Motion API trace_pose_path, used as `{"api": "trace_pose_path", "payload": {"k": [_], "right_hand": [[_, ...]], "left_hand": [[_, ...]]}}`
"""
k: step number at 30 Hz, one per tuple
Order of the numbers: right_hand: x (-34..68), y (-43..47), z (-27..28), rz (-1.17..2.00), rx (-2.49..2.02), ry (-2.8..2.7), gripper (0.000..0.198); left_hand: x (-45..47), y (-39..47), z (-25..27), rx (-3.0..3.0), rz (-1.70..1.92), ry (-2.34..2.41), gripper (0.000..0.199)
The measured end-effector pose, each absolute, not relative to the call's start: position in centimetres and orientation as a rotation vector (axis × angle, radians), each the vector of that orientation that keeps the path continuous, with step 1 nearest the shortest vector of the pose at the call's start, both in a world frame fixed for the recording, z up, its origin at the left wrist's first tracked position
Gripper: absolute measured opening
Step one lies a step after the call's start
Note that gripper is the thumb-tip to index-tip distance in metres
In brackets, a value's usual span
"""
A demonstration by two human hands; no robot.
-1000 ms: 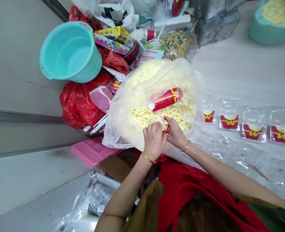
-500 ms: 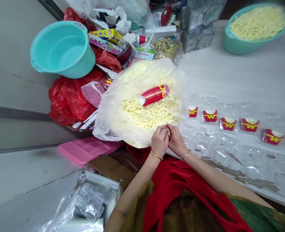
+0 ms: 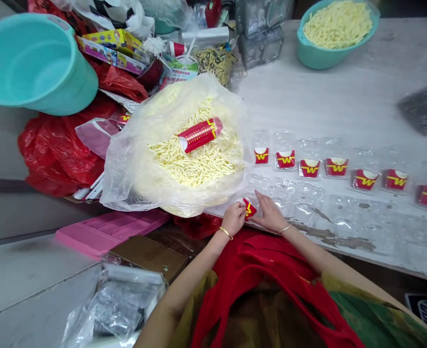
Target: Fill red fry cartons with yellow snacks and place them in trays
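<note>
My left hand (image 3: 235,216) pinches the left edge of a small red fry carton (image 3: 249,209) with a yellow W. To its right is my right hand (image 3: 270,213), its index finger raised and its thumb stretched out to the carton's lower edge; whether the thumb touches I cannot tell. Just beyond both hands lies a large clear plastic bag (image 3: 126,179) spread wide, full of pale yellow miniature fries (image 3: 195,171). On the fries rests a nested stack of red cartons (image 3: 200,135). Clear plastic blister packs (image 3: 284,191) lie beside my right hand.
A row of clear packs with red cartons (image 3: 309,168) runs rightward along the white table (image 3: 329,101). At the back stands a teal basin (image 3: 316,55) of pale strips. A teal tub (image 3: 35,63) and red bags (image 3: 61,145) crowd the left. A pink tray (image 3: 108,232) sits below.
My view has swung to the right. Both hands have spread apart; my right hand has opened away from the carton, which now shows its W face, while my left still holds it.
</note>
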State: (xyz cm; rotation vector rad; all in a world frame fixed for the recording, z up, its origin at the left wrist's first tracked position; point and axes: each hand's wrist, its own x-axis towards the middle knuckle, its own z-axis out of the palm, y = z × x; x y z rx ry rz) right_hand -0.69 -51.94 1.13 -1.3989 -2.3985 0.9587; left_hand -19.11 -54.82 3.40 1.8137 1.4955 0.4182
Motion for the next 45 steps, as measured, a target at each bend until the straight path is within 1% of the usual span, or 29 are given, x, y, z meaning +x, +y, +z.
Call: {"api": "trace_pose_path", "payload": {"k": [1,4,5,8,11,18,25,29,32,35,38,40,42,45], "right_hand": [[0.2,-51.0,0.7,0.877,-1.432,-2.483,0.083],[2.0,-48.3,-0.6,0.646,-1.442,-2.730,0.058],[2.3,-47.6,-1.0,0.596,-1.419,-2.799,0.053],[2.1,-46.3,-1.9,0.546,-1.367,-2.903,0.048],[1.7,-45.8,-2.2,0.560,-1.344,-2.919,0.048],[2.0,-44.6,-1.6,0.642,-1.293,-2.968,0.056],[2.4,-43.4,-1.1,0.765,-1.242,-2.998,0.064],[2.3,-43.6,-0.9,0.752,-1.193,-2.990,0.065],[2.3,-43.8,-0.7,0.698,-1.149,-2.905,0.061],[1.6,-43.8,0.5,0.638,-1.134,-2.710,0.052],[-0.7,-43.4,3.2,0.675,-1.110,-2.500,0.041],[-3.5,-42.5,5.3,0.719,-1.052,-2.407,0.036],[-7.3,-40.8,7.4,0.732,-0.970,-2.372,0.034],[-14.0,-36.9,9.7,0.644,-0.865,-2.426,0.038]], "left_hand": [[-19.6,-54.2,2.9,1.897,0.398,1.467,0.021],[-20.0,-51.6,1.8,2.190,0.242,1.294,0.022],[-19.9,-50.7,1.5,2.272,0.160,1.214,0.021],[-18.7,-48.8,0.4,2.398,-0.040,1.000,0.020],[-17.4,-48.1,-0.9,2.419,-0.078,0.906,0.020],[-16.2,-47.9,-3.3,2.434,-0.066,0.868,0.021],[-16.5,-48.1,-3.2,2.430,-0.021,0.954,0.018],[-15.9,-49.0,-2.0,2.437,-0.066,1.064,0.023],[-16.3,-49.4,0.6,2.391,0.110,1.144,0.028],[-19.5,-48.3,5.0,2.218,0.510,1.337,0.032],[-26.3,-44.9,9.1,1.780,0.998,1.895,0.024],[-31.5,-41.6,10.3,1.378,1.212,2.286,0.026],[-35.9,-38.2,10.0,1.107,1.215,2.454,0.031],[-39.5,-34.6,8.5,0.939,1.121,2.345,0.032]]}}
